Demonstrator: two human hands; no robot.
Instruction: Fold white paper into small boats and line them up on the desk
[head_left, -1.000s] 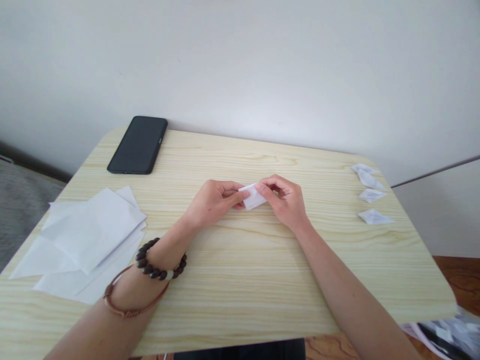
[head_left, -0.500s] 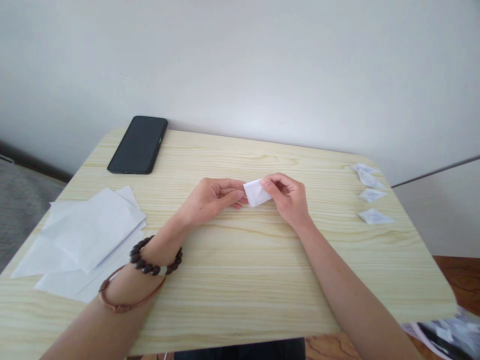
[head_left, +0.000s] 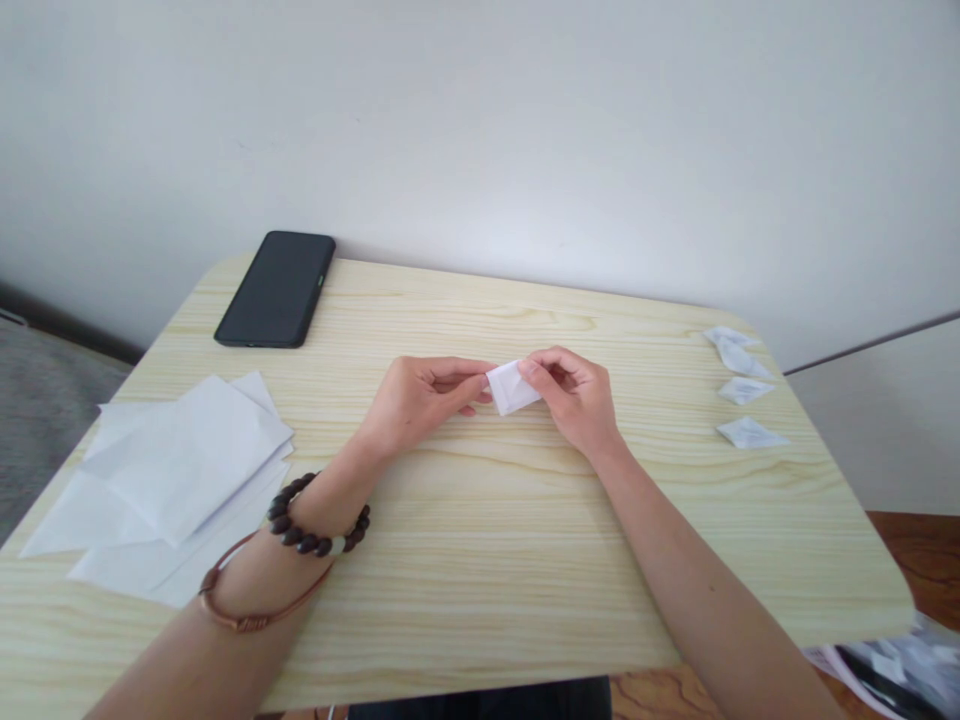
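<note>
A small folded piece of white paper (head_left: pixel 514 389) is held over the middle of the table, tilted, with a flap line along its left side. My right hand (head_left: pixel 571 393) pinches its right end between thumb and fingers. At the paper's left edge, the thumb and fingertips of my left hand (head_left: pixel 427 398) close on the corner; some of those fingers lie behind the paper. A dark beaded bracelet (head_left: pixel 307 540) and a brown cord bracelet (head_left: pixel 251 622) circle my left wrist and forearm.
Loose white paper sheets (head_left: pixel 199 455) overlap at the left of the wooden table (head_left: pixel 480 580). A black phone-like device (head_left: pixel 277 288) lies at the back left. Several folded paper pieces (head_left: pixel 750 433) line the right side. A pale wall (head_left: pixel 525 130) rises behind.
The left hand's fingers have drawn slightly closer together at the paper's left edge, and its wrist has shifted a little right. The right hand's thumb has slid slightly left on the paper.
</note>
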